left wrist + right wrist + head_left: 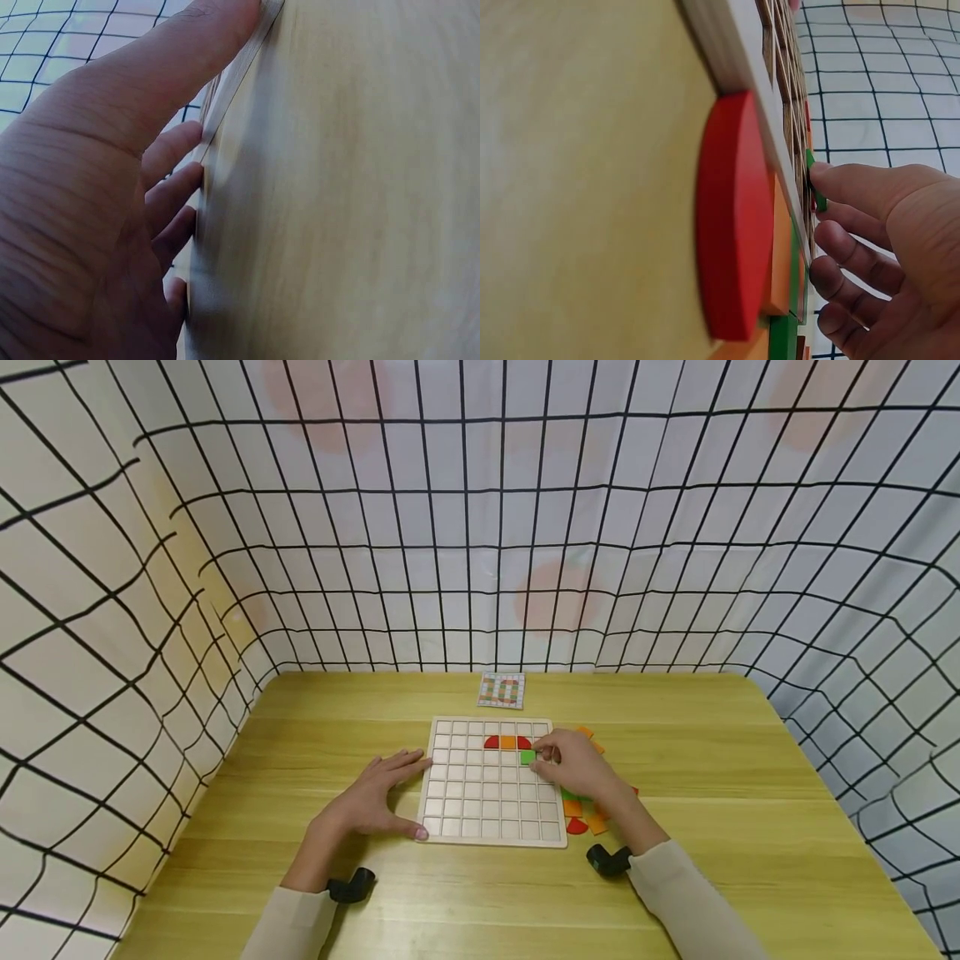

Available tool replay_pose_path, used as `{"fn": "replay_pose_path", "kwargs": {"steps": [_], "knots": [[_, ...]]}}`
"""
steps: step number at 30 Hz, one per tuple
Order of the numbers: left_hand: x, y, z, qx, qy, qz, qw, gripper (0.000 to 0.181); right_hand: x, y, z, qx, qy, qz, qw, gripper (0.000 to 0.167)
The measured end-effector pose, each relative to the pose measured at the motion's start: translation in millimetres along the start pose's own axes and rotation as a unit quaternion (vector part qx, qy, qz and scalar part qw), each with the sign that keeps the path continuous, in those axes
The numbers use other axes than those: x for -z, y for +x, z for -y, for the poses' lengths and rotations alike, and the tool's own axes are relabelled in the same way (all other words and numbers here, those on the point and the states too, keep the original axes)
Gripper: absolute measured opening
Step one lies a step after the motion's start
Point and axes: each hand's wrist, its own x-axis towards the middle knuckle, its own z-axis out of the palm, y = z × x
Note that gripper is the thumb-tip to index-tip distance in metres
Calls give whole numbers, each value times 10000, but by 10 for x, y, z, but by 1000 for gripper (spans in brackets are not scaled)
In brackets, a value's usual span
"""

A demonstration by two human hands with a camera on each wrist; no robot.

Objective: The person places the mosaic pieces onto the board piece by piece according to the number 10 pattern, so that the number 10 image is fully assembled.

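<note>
A pale wooden grid board (pixel 480 810) lies on the table. In one of its upper rows, an orange square tile (pixel 508 742) sits between two red rounded-corner tiles, the left one (pixel 491 742) and the right one (pixel 523 743). My right hand (pixel 577 764) pinches a green square tile (pixel 528 757) between thumb and fingers, just below the right red tile; the right wrist view shows this green tile (pixel 819 184) tilted. With fingers spread, my left hand (pixel 367 797) rests at the board's left edge, its thumb at the lower left corner.
Loose red, orange and green tiles lie along the board's right side, partly under my right forearm, among them a red rounded tile (pixel 577 826) and an orange tile (pixel 572 808). A small patterned card (pixel 502 691) lies behind the board. Black-gridded white walls (pixel 480 527) enclose the table.
</note>
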Motion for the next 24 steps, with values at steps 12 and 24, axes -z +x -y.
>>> {"fn": "replay_pose_path", "kwargs": {"steps": [12,24], "knots": [[2,-7,-16,144,-24,30,9999,115,-17,15,23,97,-104,-55,9999,33],[3,-5,-27,157,-23,52,9999,115,-6,-27,28,59,-1,-45,10000,34]]}}
